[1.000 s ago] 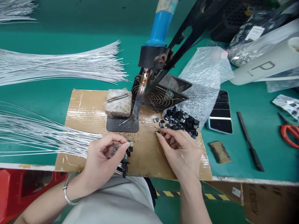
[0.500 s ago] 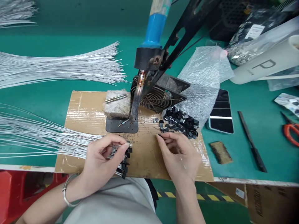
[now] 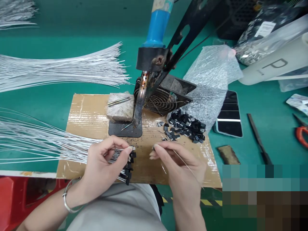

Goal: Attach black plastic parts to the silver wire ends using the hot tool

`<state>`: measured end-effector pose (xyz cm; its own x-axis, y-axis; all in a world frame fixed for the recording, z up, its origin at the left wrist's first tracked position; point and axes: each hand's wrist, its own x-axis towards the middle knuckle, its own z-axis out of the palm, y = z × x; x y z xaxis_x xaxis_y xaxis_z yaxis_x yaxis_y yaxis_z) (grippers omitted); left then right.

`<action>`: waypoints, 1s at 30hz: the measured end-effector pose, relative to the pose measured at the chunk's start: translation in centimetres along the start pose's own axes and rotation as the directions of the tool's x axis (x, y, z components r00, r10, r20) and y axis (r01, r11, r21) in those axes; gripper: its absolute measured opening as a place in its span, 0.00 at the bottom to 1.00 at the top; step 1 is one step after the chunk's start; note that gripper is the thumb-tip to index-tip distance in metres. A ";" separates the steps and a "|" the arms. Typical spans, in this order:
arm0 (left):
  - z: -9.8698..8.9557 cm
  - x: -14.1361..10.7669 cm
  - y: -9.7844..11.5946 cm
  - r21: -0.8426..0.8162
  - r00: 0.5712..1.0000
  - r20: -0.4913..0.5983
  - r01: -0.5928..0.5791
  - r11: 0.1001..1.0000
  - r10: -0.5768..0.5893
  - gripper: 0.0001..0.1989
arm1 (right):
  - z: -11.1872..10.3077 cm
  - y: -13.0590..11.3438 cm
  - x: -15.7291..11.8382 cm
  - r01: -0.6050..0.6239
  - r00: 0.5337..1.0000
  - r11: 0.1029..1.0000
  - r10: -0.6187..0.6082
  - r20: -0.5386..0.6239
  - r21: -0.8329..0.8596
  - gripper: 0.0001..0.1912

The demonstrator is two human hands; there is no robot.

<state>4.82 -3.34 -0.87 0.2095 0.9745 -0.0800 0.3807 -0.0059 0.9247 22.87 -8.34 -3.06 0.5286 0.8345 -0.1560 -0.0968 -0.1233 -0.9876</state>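
Observation:
My left hand (image 3: 108,163) pinches a wire end at the right end of a bundle of thin white wires (image 3: 79,147); black connectors (image 3: 128,170) hang in a row just below its fingertips. To the right, my right hand (image 3: 178,163) has thumb and forefinger pressed together on a small dark piece, and a thin wire-like strand runs across that hand. A pile of loose black connectors (image 3: 187,126) lies behind my right hand. Above and between the hands, a soldering iron (image 3: 141,96) with a blue handle points down at a black pad (image 3: 115,129).
Under the hands lies a cardboard sheet (image 3: 84,112). Behind it are a sponge block (image 3: 120,112) and a fan (image 3: 160,101). Bubble wrap (image 3: 207,80), a phone (image 3: 228,115), a brown block (image 3: 228,154), a dark file-like tool (image 3: 257,134) and red-handled scissors (image 3: 302,136) lie right; another wire bundle (image 3: 60,70), left.
My right hand has moved left from the connector pile, closer to my left hand, with a small dark piece at its fingertips. My left hand has barely moved.

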 end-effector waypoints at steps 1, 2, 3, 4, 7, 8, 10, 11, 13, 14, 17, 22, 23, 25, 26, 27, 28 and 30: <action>-0.1 0.0 0.0 -0.003 1.000 0.006 0.007 1.000 -0.007 0.06 | 0.4 -0.1 -0.1 -0.033 0.999 0.999 0.032 0.025 0.029 0.03; -0.2 0.1 0.1 -0.010 1.000 0.014 0.012 1.000 -0.012 0.06 | 0.7 -0.2 -0.2 -0.063 0.997 0.996 0.060 0.047 0.060 0.02; -0.2 0.1 0.2 -0.023 1.000 0.024 0.016 1.000 -0.015 0.05 | 1.1 -0.3 -0.3 -0.090 0.994 0.992 0.084 0.069 0.091 0.02; -0.3 0.1 0.3 -0.041 0.999 0.038 0.019 0.999 -0.018 0.05 | 1.4 -0.2 -0.4 -0.115 0.990 0.986 0.104 0.093 0.117 0.02; -0.5 0.3 0.7 -0.112 0.995 0.097 0.029 0.993 -0.018 0.05 | 2.1 0.0 -0.4 -0.165 0.979 0.974 0.143 0.147 0.153 0.03; -0.5 0.5 0.9 -0.132 0.994 0.110 0.033 0.991 -0.019 0.05 | 2.3 0.2 -0.5 -0.175 0.976 0.973 0.150 0.158 0.152 0.04; -0.5 0.7 1.1 -0.157 0.993 0.120 0.037 0.987 -0.018 0.06 | 2.6 0.3 -0.5 -0.182 0.974 0.972 0.158 0.165 0.147 0.04; -0.5 0.8 1.2 -0.162 0.992 0.122 0.037 0.986 -0.017 0.06 | 2.6 0.4 -0.6 -0.176 0.975 0.974 0.152 0.165 0.145 0.05; -0.4 0.9 1.2 -0.163 0.992 0.122 0.039 0.986 -0.019 0.06 | 2.7 0.4 -0.7 -0.160 0.977 0.978 0.137 0.164 0.136 0.05; -0.4 1.0 1.2 -0.162 0.992 0.122 0.041 0.986 -0.022 0.06 | 2.7 0.4 -0.8 -0.155 0.978 0.979 0.133 0.162 0.130 0.04; -0.4 1.0 1.1 -0.162 0.994 0.111 0.042 0.986 -0.024 0.06 | 2.7 0.4 -0.8 -0.152 0.977 0.980 0.130 0.170 0.125 0.04; -0.5 1.0 1.2 -0.154 0.993 0.112 0.044 0.987 -0.026 0.06 | 2.8 0.4 -0.8 -0.153 0.974 0.974 0.121 0.189 0.165 0.02; -0.5 1.0 1.2 -0.156 0.993 0.113 0.045 0.987 -0.027 0.06 | 2.8 0.3 -0.8 -0.154 0.974 0.973 0.121 0.191 0.172 0.03; -0.5 1.0 1.2 -0.163 0.993 0.115 0.047 0.985 -0.028 0.06 | 2.8 0.3 -0.9 -0.158 0.973 0.971 0.121 0.196 0.181 0.03; -0.5 1.0 1.1 -0.167 0.993 0.117 0.050 0.985 -0.030 0.06 | 2.8 0.3 -0.9 -0.159 0.973 0.970 0.122 0.198 0.185 0.03; -0.4 1.0 1.1 -0.171 0.992 0.118 0.053 0.984 -0.033 0.06 | 2.8 0.4 -1.0 -0.158 0.972 0.969 0.120 0.200 0.189 0.03; -0.4 1.0 1.1 -0.174 0.992 0.120 0.055 0.983 -0.034 0.06 | 2.8 0.4 -1.0 -0.155 0.973 0.969 0.116 0.200 0.193 0.03; -0.4 0.9 1.0 -0.181 0.991 0.126 0.061 0.982 -0.038 0.06 | 2.9 0.5 -1.1 -0.138 0.976 0.971 0.099 0.196 0.197 0.04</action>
<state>5.03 -2.33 0.17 0.3062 0.9382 -0.1614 0.2232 0.0941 0.9702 19.84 -7.78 -3.33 0.3404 0.9073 -0.2469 -0.3335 -0.1290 -0.9339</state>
